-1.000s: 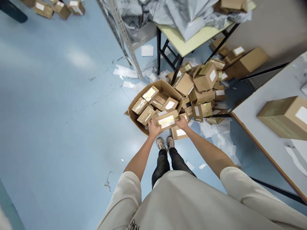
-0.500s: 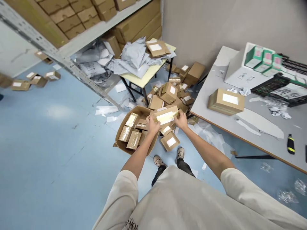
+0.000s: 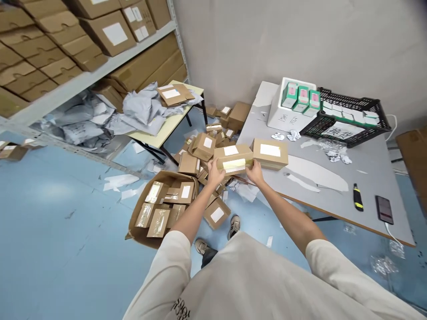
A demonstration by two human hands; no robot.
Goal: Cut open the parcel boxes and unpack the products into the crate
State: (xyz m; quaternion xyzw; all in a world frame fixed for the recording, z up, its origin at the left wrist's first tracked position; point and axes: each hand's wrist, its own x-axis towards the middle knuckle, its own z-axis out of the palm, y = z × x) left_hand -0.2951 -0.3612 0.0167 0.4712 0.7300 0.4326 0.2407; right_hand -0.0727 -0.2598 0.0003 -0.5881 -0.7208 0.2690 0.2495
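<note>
Between my two hands is a brown cardboard box (image 3: 218, 153) with white labels and shiny tape. My left hand (image 3: 216, 174) grips its left end and my right hand (image 3: 255, 173) its right end, fingers closed around the edges. It is held in the air near the left edge of the grey table (image 3: 336, 206). Just right of it, a second labelled cardboard box (image 3: 271, 154) rests on the table. Below and to the left, a large open carton (image 3: 134, 213) on the floor holds several taped small boxes.
Loose boxes (image 3: 204, 146) are piled on the floor. Grey mailing bags (image 3: 142, 106) cover a small yellow table (image 3: 156, 141) beside the shelf (image 3: 100, 66). On the grey table are a white foam box (image 3: 287, 118), a black crate (image 3: 365, 138), a cutter (image 3: 358, 198) and a phone (image 3: 384, 209).
My view has swung to the right. Both hands still hold the cardboard box, which has moved right, toward the grey table and the box on it.
</note>
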